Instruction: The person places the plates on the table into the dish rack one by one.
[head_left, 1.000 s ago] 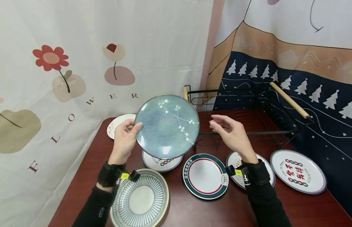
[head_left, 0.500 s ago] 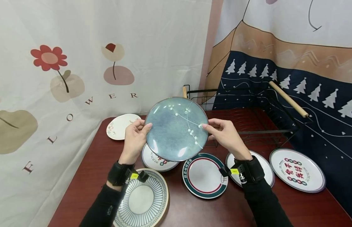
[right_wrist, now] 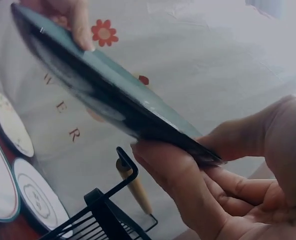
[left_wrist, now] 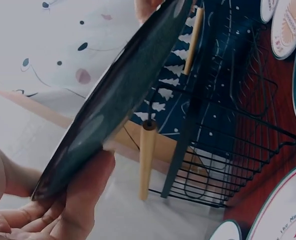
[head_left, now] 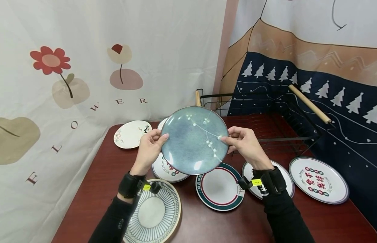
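A blue-grey plate (head_left: 188, 141) with a white blossom branch is held up above the table, its face tilted toward me. My left hand (head_left: 149, 148) pinches its left rim, thumb on the face and fingers behind. On the opposite rim, my right hand (head_left: 246, 146) grips in the same way. The left wrist view shows the underside of the plate (left_wrist: 113, 95) with fingers (left_wrist: 90, 185) beneath it. In the right wrist view the plate (right_wrist: 113, 90) appears nearly edge-on, its rim between thumb and fingers.
Behind the plate stands a black wire dish rack (head_left: 285, 139) with wooden handles (head_left: 310, 104). On the table (head_left: 212, 229) lie a striped plate (head_left: 151, 212), a green-rimmed plate (head_left: 220, 189), a red-lettered plate (head_left: 319, 180), a floral plate (head_left: 132, 134) and several others partly covered.
My right hand has come in from the right and taken the plate's right rim. The plate and my left hand have shifted right and slightly down.
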The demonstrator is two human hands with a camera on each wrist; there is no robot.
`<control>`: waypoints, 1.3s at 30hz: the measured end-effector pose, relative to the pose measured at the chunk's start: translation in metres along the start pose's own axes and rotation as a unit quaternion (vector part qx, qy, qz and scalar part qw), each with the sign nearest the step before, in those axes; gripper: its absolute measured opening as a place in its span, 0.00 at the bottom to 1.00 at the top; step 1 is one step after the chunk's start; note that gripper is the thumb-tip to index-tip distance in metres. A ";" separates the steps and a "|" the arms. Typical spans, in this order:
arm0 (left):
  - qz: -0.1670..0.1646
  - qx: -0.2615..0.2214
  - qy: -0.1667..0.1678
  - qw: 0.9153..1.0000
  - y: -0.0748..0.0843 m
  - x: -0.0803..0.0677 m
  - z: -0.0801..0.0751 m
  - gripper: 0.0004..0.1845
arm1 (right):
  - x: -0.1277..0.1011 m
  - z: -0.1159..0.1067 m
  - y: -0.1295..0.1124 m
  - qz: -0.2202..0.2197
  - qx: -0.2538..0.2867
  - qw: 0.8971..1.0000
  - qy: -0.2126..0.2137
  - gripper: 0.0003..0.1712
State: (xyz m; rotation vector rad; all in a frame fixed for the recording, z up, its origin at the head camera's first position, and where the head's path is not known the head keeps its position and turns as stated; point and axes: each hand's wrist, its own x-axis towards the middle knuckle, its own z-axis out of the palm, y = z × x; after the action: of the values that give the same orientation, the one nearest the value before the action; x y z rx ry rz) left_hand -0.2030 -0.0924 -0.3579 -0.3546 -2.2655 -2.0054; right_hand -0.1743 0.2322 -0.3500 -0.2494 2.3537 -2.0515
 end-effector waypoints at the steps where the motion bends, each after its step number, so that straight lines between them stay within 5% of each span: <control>1: -0.004 -0.001 -0.007 1.000 -0.001 0.000 0.000 0.10 | 0.000 -0.001 0.000 -0.002 0.000 1.000 0.006 0.15; 13: 0.002 -0.005 -0.041 0.999 -0.010 -0.002 0.007 0.18 | -0.005 -0.013 -0.002 -0.046 0.023 0.997 0.057 0.15; 26: 0.006 -0.104 -0.053 0.993 -0.019 -0.002 0.021 0.28 | -0.003 -0.041 -0.018 -0.107 0.056 0.985 0.126 0.10; 32: 0.011 -0.034 -0.037 0.999 -0.022 0.000 0.032 0.17 | 0.000 -0.055 -0.025 -0.120 0.051 0.976 0.175 0.12; 39: 0.097 0.055 -0.021 0.994 -0.029 0.005 0.043 0.15 | 0.007 -0.072 -0.031 -0.129 0.072 0.963 0.225 0.11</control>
State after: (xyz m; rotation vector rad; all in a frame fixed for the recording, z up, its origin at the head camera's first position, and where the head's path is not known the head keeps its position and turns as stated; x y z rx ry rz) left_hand -0.2114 -0.0523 -0.3905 -0.5864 -2.2552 -1.7870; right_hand -0.1855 0.2976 -0.3082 -0.0968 2.5007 -2.6343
